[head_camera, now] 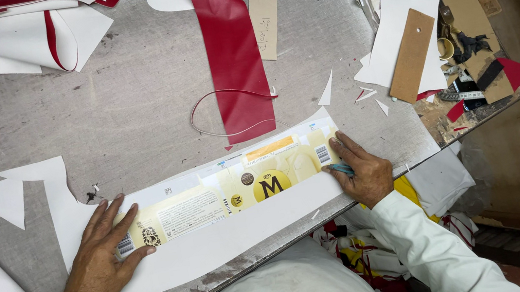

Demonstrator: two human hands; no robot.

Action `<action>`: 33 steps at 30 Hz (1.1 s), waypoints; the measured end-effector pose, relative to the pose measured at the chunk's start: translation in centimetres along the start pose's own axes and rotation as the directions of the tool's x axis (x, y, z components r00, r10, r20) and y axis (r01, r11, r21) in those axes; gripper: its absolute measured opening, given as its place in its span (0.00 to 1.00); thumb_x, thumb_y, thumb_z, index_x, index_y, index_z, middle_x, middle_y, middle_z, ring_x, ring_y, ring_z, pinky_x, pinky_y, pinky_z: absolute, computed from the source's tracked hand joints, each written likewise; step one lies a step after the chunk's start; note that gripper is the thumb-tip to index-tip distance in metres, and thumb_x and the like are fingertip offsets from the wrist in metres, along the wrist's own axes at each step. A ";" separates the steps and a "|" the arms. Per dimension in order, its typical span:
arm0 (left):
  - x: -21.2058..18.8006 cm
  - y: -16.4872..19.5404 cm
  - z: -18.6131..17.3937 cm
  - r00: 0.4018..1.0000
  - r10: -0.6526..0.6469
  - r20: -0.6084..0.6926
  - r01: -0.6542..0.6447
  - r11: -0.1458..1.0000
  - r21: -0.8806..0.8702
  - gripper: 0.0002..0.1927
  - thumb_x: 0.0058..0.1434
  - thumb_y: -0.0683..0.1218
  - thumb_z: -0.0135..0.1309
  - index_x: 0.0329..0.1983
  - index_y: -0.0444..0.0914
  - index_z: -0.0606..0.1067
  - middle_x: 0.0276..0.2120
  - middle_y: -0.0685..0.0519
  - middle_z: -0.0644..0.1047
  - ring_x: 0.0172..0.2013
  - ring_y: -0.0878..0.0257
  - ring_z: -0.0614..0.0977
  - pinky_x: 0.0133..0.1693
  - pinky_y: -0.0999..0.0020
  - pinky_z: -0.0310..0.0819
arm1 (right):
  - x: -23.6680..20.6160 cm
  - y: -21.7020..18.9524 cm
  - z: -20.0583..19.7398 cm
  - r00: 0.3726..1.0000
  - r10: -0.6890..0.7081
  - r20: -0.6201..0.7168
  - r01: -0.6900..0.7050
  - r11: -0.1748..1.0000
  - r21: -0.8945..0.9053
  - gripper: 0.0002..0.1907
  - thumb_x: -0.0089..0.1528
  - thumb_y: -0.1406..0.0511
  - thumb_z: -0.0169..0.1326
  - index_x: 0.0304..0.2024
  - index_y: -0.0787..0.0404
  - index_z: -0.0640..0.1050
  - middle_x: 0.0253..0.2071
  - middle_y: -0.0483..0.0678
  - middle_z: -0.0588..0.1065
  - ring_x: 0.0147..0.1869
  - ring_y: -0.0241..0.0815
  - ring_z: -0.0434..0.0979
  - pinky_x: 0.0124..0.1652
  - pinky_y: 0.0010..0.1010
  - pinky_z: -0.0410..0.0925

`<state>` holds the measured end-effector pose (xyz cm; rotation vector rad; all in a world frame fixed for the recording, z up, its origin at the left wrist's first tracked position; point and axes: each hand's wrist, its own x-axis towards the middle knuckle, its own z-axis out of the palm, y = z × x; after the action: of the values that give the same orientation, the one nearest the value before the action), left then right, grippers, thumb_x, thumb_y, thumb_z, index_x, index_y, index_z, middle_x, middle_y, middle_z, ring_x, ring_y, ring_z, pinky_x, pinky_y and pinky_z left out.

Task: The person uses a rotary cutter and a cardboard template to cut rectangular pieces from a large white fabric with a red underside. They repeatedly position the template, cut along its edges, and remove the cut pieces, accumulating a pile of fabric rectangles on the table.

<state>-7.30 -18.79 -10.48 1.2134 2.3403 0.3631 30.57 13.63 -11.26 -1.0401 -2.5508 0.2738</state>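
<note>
The left hand [101, 255] lies flat, fingers spread, on the left end of a flattened carton [226, 195]. The right hand [361, 172] grips a blue pen [340, 169] at its right end. The carton lies on a white sheet [219, 241] on the counter [130, 103], a red strip [230, 47] behind it.

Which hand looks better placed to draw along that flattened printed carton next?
Probably the right hand: it already holds a blue pen with the tip at the right end of the printed carton strip. The left hand lies flat on the strip's other end, pinning it over the white sheet.
</note>
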 end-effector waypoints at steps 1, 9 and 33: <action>0.0 0.0 0.1 1.000 0.005 -0.004 -0.005 1.000 -0.001 0.43 0.44 0.57 0.68 0.67 0.51 0.71 0.74 0.57 0.56 0.75 0.55 0.49 0.69 0.49 0.51 | 0.0 -0.1 0.0 1.000 0.000 0.005 0.000 1.000 0.000 0.30 0.53 0.54 0.68 0.56 0.55 0.81 0.62 0.48 0.76 0.41 0.46 0.86 0.39 0.35 0.78; 0.1 1.9 -1.1 1.000 -0.003 0.010 0.003 0.999 -0.032 0.43 0.47 0.53 0.66 0.69 0.50 0.68 0.75 0.56 0.54 0.75 0.52 0.47 0.69 0.50 0.48 | 0.2 0.0 -0.2 1.000 -0.020 -0.013 0.020 1.000 -0.022 0.29 0.53 0.54 0.68 0.56 0.54 0.81 0.61 0.48 0.76 0.41 0.47 0.85 0.38 0.35 0.78; -2.4 7.2 3.6 0.963 -0.120 -0.240 0.120 0.993 -0.015 0.26 0.63 0.40 0.45 0.66 0.30 0.67 0.68 0.29 0.56 0.69 0.32 0.54 0.65 0.34 0.51 | 16.4 -33.5 9.4 0.130 -0.951 0.282 0.624 0.299 0.722 0.24 0.51 0.78 0.61 0.49 0.58 0.84 0.40 0.47 0.79 0.43 0.43 0.82 0.41 0.29 0.77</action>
<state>0.76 -16.52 -9.70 1.0710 2.6051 0.4934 -5.29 1.11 -5.01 1.0103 -2.9428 0.9980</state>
